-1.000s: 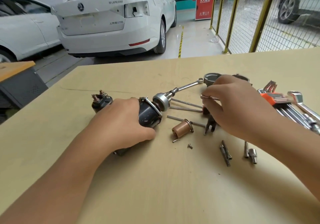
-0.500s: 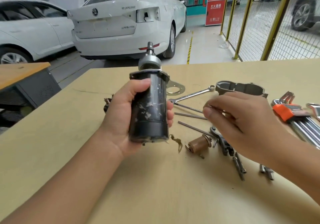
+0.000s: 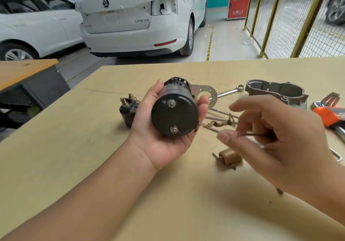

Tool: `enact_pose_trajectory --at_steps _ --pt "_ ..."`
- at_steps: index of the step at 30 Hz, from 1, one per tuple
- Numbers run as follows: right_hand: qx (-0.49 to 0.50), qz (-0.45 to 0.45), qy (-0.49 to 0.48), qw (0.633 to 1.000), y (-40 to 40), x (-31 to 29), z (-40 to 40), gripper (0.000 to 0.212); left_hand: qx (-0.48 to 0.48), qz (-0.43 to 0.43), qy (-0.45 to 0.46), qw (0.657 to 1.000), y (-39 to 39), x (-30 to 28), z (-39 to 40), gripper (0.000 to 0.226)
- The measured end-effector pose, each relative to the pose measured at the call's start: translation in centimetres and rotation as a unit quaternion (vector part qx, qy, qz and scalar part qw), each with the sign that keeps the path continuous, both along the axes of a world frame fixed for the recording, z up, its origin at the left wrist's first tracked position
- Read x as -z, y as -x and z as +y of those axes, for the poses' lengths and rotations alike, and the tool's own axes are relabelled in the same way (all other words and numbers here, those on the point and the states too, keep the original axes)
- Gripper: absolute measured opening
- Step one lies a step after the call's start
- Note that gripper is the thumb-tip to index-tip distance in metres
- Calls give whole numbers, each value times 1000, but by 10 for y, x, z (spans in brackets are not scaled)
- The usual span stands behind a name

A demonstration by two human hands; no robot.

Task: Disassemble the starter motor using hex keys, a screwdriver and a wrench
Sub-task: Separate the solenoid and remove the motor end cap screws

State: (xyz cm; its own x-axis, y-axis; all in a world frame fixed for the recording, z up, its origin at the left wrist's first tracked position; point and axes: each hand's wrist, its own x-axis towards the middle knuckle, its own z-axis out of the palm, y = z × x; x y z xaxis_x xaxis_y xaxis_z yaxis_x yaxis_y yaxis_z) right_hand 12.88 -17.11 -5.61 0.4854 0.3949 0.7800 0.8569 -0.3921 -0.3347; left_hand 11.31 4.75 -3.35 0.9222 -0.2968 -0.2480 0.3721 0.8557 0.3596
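While left hand (image 3: 160,134) cradles motor (image 3: 174,110) | end cap twd cam | grip underneath

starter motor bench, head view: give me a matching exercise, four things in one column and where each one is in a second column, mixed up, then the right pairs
Things:
1. black motor body
2. thin hex key
3. solenoid
4. combination wrench

Places:
A. on the table, just left of the left hand
B. pinched in the right hand
C. on the table, beyond the motor body
D. held in the left hand, end cap towards the camera

Pairs: 1-D, 2-B, 3-A, 4-C
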Motion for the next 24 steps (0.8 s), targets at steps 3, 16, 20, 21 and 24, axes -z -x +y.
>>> enact_pose_trajectory --at_steps 3,16,20,21,24 --pt "13 -18 -3 1000 1 -1 0 27 -3 -12 -72 997 -2 0 -7 66" --pt "92 -93 -40 991 7 -13 7 22 -73 -100 -155 980 11 10 -45 51" --pt "69 -67 -30 995 5 -11 1 27 -94 -141 -184 968 13 13 -43 44" --pt "61 -48 -30 997 5 -9 0 29 -105 -149 -211 960 12 14 -41 48" --pt "47 10 -33 998 5 -9 1 23 -163 -178 -346 907 10 17 -34 49"
